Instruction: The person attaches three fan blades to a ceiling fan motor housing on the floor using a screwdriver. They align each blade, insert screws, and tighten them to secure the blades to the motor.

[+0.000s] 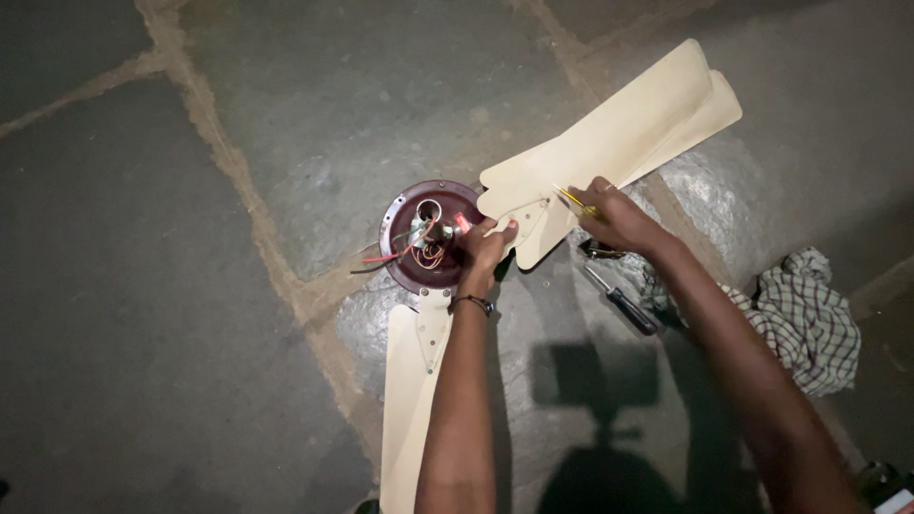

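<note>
A floor of large grey stone slabs with pale sandy joints [205,124] carries everything here, lit from above so that the person's shadow falls toward the bottom of the view. On it lies a dismantled ceiling fan: two long cream-coloured metal blades stacked one on the other [628,128] fan out to the upper right, laid over each other so their mounting ends meet at the hub, and a third cream blade [411,400] runs down toward the lower edge. Between them sits the round maroon motor housing [405,224], open side up, with red, yellow and pale wires spilling from its centre.

A crumpled checked cloth [809,319] lies at the right, well apart from the hub. The left hand [486,243] is closed on the rim of the housing where a blade bracket meets it, seemingly to steady it. The right hand [619,214] is clamped on a thin yellow-handled screwdriver [574,200], its tip angled onto the blade bracket. A black-handled screwdriver [624,303] rests on the floor just beside the right forearm, within easy reach.
</note>
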